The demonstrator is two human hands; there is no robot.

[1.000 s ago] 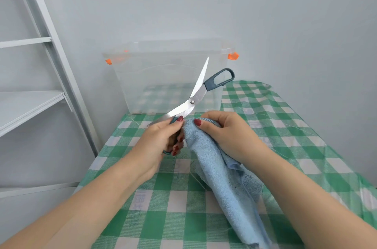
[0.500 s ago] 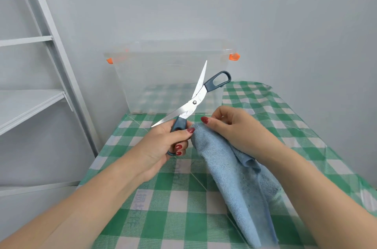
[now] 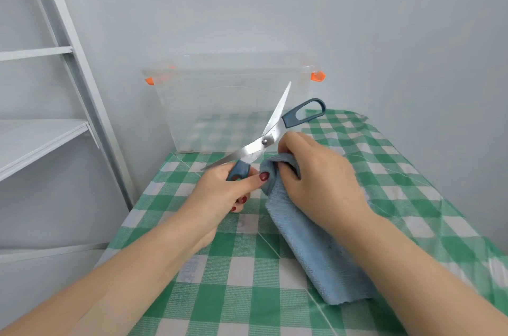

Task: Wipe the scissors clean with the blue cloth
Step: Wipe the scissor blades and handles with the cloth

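Note:
The scissors (image 3: 264, 140) have steel blades spread wide and dark teal handles. My left hand (image 3: 222, 195) grips the lower handle, holding them above the table; the other handle loop (image 3: 303, 112) sticks up to the right, one blade tip points up, the other left. My right hand (image 3: 316, 179) holds the bunched top of the blue cloth (image 3: 310, 247) just below the pivot, beside the lower blade. The cloth's free end hangs down onto the table.
A green and white checked tablecloth (image 3: 247, 294) covers the table. A clear plastic storage box (image 3: 233, 104) with orange clips stands at the back against the wall. White metal shelving (image 3: 41, 143) is on the left; the table's left edge runs near it.
My right hand has curled further round the cloth and brought it up closer to the scissors' pivot. The cloth has shifted slightly right. My left hand keeps its hold on the handle.

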